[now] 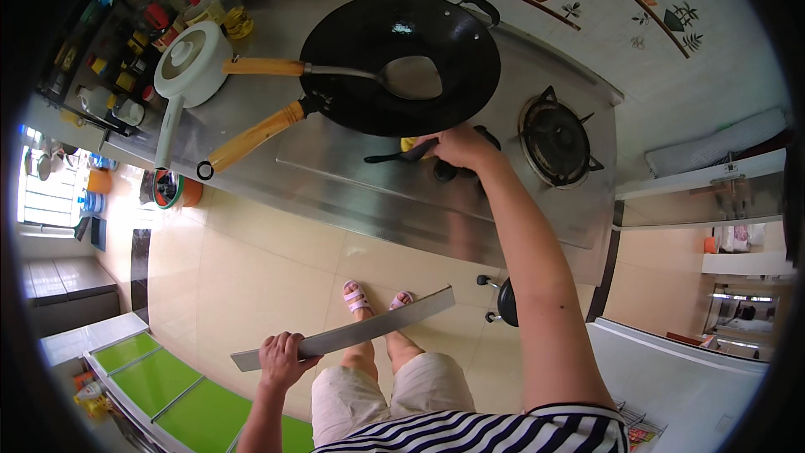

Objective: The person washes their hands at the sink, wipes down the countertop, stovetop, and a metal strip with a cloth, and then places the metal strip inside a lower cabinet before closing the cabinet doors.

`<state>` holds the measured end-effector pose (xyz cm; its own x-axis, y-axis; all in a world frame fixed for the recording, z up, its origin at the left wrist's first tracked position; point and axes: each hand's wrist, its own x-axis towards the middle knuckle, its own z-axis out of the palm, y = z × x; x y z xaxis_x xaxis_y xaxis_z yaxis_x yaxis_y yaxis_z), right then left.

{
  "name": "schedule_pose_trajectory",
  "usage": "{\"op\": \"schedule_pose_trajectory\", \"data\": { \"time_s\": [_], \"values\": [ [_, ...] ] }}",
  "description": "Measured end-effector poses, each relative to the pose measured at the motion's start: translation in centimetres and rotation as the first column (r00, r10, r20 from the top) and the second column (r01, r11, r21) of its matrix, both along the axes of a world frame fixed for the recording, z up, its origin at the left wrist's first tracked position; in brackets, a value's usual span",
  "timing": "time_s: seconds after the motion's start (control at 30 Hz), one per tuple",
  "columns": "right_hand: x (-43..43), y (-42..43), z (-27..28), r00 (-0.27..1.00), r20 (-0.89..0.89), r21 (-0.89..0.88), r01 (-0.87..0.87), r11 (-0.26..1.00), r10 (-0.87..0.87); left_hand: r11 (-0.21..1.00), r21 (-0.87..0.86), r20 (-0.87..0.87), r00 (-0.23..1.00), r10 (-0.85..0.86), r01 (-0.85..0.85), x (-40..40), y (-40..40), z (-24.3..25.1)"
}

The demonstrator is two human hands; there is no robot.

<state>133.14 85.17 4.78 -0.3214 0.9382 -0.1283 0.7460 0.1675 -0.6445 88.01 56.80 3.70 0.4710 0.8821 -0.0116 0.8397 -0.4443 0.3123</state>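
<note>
In my left hand (282,357) is a long flat grey strip (383,321), apparently metal, held near one end above the floor and across my legs. My right hand (462,146) reaches over the steel cooktop (371,170). Its fingers close on a dark, spoon-shaped utensil (393,156), with a small yellow thing (409,143) partly hidden beside it. Dark stove knobs (445,170) lie right by that hand. Just beyond stands a black wok (352,25) with a wooden handle (255,137). A metal spatula (412,77) rests in the wok, its wooden handle over the rim.
A white lidded saucepan (201,69) stands left of the wok, near oil bottles (236,19) and a rack of jars (119,75). On the right is a bare gas burner (556,138). Below are a black stool (506,302) and a green-fronted cabinet (182,384).
</note>
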Motion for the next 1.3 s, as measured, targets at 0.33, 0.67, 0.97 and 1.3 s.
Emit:
{"op": "schedule_pose_trajectory", "data": {
  "time_s": [0.33, 0.67, 0.97, 1.3],
  "values": [
    [6.8, -1.3, 1.5, 0.875, 0.243, 0.424, 0.293, 0.857, -0.419, 0.998, -0.010, -0.001, 0.998, 0.068, -0.068, 0.1, -1.2, 0.2],
    [-8.2, -2.2, 4.2, 0.958, 0.206, 0.114, -0.224, 0.968, 0.197, 0.996, 0.006, -0.006, 0.996, 0.094, -0.094, 0.4, -2.0, 1.0],
    [-14.8, -10.5, 0.2, 0.983, 0.126, 0.432, -0.177, 0.884, 0.136, 0.994, 0.040, 0.004, 0.994, 0.106, -0.106, -1.1, -2.7, 1.1],
    [-22.3, -8.6, 0.2, 0.943, 0.299, 0.313, -0.240, 0.919, 0.144, 0.987, 0.003, 0.064, 0.985, 0.162, -0.163, -9.2, -0.6, -1.8]
  ]
}}
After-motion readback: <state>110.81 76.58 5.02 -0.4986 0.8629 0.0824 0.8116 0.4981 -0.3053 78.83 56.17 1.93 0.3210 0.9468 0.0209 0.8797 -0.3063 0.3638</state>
